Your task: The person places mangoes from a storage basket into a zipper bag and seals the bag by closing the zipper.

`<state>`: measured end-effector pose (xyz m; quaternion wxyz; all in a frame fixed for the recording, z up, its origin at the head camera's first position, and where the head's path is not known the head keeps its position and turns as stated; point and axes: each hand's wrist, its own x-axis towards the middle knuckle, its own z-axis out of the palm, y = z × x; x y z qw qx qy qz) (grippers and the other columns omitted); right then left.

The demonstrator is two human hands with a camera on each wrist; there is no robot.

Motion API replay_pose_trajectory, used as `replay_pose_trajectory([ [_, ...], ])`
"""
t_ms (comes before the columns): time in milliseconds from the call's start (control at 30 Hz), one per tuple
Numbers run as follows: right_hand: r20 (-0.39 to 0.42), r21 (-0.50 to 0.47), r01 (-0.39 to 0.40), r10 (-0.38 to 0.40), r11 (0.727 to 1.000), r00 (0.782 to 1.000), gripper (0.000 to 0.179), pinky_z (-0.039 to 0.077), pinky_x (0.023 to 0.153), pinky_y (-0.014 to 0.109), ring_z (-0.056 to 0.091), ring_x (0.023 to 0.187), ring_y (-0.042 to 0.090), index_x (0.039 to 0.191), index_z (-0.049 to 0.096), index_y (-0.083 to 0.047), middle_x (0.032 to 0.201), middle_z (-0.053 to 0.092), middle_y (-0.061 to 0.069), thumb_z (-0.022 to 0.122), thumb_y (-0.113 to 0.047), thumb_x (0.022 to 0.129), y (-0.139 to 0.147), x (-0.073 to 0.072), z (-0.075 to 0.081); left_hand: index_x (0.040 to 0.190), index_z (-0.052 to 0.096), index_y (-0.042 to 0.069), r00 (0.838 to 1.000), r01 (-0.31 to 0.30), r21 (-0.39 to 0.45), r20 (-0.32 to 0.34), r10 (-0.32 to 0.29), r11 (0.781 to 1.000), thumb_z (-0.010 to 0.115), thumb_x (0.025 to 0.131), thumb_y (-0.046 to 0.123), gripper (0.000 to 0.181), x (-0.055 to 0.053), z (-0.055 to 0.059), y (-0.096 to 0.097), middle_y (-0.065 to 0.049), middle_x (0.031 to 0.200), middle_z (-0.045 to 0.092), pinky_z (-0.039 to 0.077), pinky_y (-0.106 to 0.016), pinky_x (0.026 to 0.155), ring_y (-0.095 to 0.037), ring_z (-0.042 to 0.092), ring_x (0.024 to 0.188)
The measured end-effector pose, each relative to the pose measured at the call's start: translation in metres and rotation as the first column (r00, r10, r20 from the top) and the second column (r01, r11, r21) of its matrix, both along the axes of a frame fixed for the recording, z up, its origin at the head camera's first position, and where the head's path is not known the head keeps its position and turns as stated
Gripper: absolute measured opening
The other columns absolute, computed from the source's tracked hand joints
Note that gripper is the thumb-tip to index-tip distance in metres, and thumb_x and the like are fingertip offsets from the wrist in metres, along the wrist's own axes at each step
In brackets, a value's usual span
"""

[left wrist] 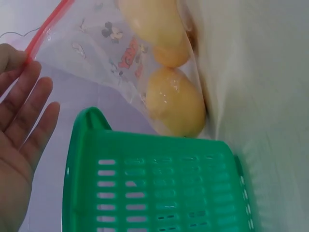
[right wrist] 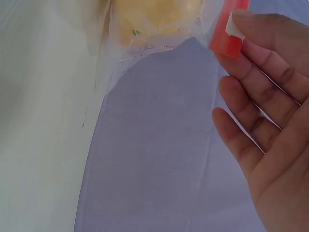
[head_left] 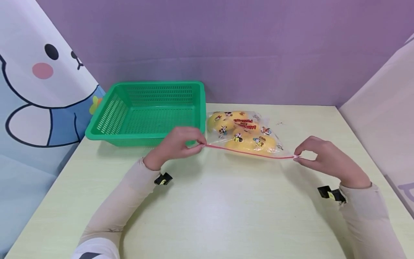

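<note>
A clear zip bag (head_left: pixel 247 124) printed with cartoon figures lies on the table, its red zip edge stretched nearly straight between both hands. Inside are several round yellow fruits (left wrist: pixel 175 101), their exact kind unclear through the film. My left hand (head_left: pixel 178 145) pinches the left end of the zip edge between thumb and forefinger, beside the basket's front right corner. At the other end, my right hand (head_left: pixel 330 160) pinches the zip edge at a small white slider (right wrist: pixel 234 26). In the right wrist view, the remaining fingers (right wrist: pixel 241 104) spread loosely below the pinch.
A green plastic basket (head_left: pixel 198 135) with slotted walls stands at the back left, close against the bag's left side. Purple cloth (head_left: pixel 239 46) hangs behind the table (head_left: pixel 220 216). A cartoon-printed cloth (head_left: pixel 26 126) borders the left side, and a pale cloth (head_left: pixel 385 118) the right.
</note>
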<state>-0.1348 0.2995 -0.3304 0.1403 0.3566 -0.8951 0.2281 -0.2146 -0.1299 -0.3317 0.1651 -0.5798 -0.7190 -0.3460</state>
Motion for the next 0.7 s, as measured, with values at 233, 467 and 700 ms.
replay_pose_trajectory([
  [233, 0.013, -0.029, 0.032, -0.032, 0.999, 0.999, 0.04, 0.04, 0.072, 0.009, 0.052, 0.084, -0.004, 0.086, 0.067, -0.022, 0.086, 0.062, -0.014, 0.085, -0.001, 0.058, -0.001, 0.001, 0.004, 0.085, 0.072, 0.008, 0.997, 0.042, -0.109, 0.065, -0.035, 0.993, 0.069, 0.08, 0.005, 0.006, 0.002, -0.002, -0.008, 0.001, 0.082, 0.069, 0.053, -0.023, 0.071, -0.009, 0.063, 0.077],
  [467, -0.031, -0.059, 0.062, -0.064, 0.996, 0.997, 0.032, 0.04, 0.065, 0.012, 0.049, 0.085, -0.006, 0.087, 0.069, -0.02, 0.085, 0.063, -0.012, 0.077, 0.004, 0.068, 0.002, -0.003, 0.008, 0.087, 0.076, 0.012, 0.979, 0.078, -0.234, 0.202, -0.03, 0.969, 0.073, 0.08, 0.01, 0.007, 0.005, -0.001, -0.015, 0.005, 0.085, 0.071, 0.052, -0.024, 0.073, -0.007, 0.064, 0.082],
  [700, -0.102, -0.103, 0.028, -0.038, 0.994, 0.994, 0.013, 0.04, 0.065, 0.013, 0.05, 0.085, -0.002, 0.086, 0.07, -0.016, 0.083, 0.065, -0.005, 0.064, -0.026, 0.09, 0.006, -0.005, 0.002, 0.094, 0.075, 0.01, 0.975, 0.042, -0.33, 0.22, 0.034, 0.943, 0.072, 0.083, 0.018, 0.014, 0.008, -0.001, -0.028, 0.003, 0.091, 0.071, 0.053, -0.028, 0.078, -0.01, 0.066, 0.087],
])
